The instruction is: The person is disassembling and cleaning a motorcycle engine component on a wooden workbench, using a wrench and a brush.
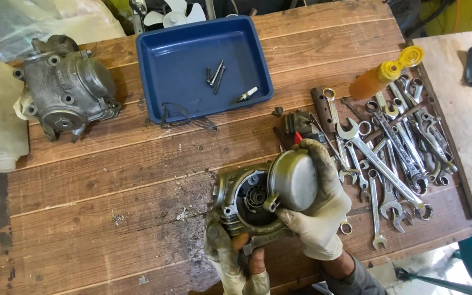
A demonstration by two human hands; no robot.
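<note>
Taking the blue tray (154, 71) as the landmark: far to its left on the wooden desk (110, 180) lies a grey metal engine casing (66, 90), resting partly on a pale cloth (1, 125). Inside the tray lie a few dark bolts (215, 74) and a small plug-like part (247, 94); a loop of thin wire (187, 117) hangs over its near rim.

Below the tray, at the near edge of the desk, the left hand (226, 257) in a dirty glove closes around the bottom of a round metal housing (241, 202), its grip wrapped on the lower rim. The right hand (318, 218), also gloved, has its fingers curled shut over a domed metal cover (293, 180) that sits tilted against the housing's open face, touching it at one side.

Both parts look like cast or pressed metal: stiff, fairly heavy for their bulk, and probably oily, judging by the stained gloves and the dark patch on the desk under them. The cover's smooth dome offers little to hold, so its rim and the small lug at its edge seem the surer places; the housing seems best held by its thick outer rim, away from the inner workings.

To the right of the tray lie a heap of spanners (394, 158) and an orange bottle with a yellow cap (383, 74).
</note>
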